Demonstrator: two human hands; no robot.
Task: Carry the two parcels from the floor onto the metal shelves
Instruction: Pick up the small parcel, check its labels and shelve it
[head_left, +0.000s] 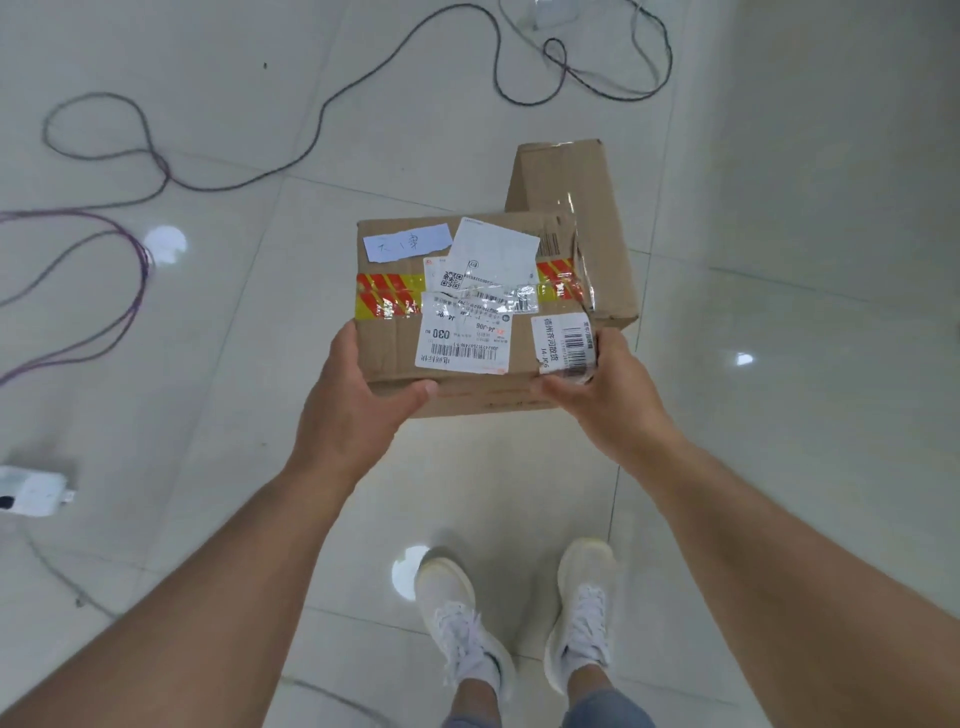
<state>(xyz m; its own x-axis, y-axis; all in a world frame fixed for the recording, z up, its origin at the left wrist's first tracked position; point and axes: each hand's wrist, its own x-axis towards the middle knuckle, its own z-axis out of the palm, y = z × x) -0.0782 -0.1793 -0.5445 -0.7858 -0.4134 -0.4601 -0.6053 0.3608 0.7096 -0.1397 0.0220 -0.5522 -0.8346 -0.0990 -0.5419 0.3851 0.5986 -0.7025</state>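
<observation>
A brown cardboard parcel (395, 343) with white shipping labels and red-and-yellow tape is held between both hands. My left hand (358, 400) grips its near left corner, thumb along the front edge. My right hand (608, 395) grips its near right corner over a barcode label. A second, plainer cardboard parcel (566, 182) lies on the floor behind the first and is partly hidden by it. No metal shelves are in view.
Glossy white floor tiles (779, 260) surround me. Dark cables (311, 140) and a purple cable (135, 280) loop across the floor to the left and the far side. A white power adapter (31, 491) lies at the left edge. My white shoes (462, 623) stand below the parcel.
</observation>
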